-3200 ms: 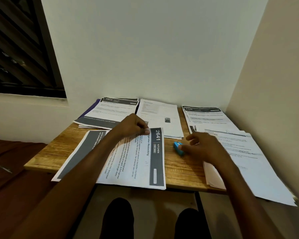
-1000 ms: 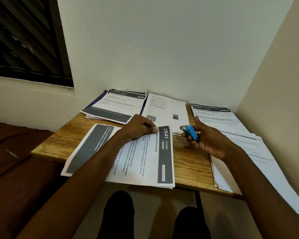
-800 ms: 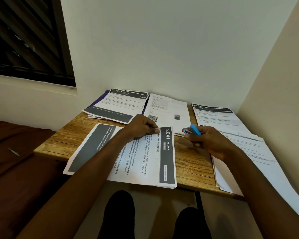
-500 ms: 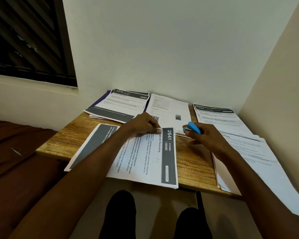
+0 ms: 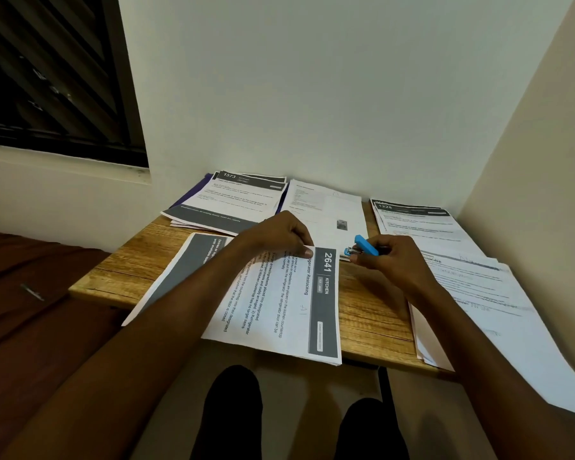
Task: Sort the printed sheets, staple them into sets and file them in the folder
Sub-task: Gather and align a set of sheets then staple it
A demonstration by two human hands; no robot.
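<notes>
Stapling is in hand: my left hand (image 5: 281,239) pins the 2641 set (image 5: 273,293) flat on the table (image 5: 372,313), my right hand (image 5: 394,260) grips the stapler (image 5: 362,247) at its top corner, needing a square bite and squeeze.

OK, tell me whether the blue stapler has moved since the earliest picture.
Yes. The blue stapler has left the bare wooden table; the right hand holds it at the 2641 sheets' far corner.

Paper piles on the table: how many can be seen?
5: pile 2641 at front under the left hand, pile 1573 back left, one back middle, pile 1228 back right, one right.
</notes>
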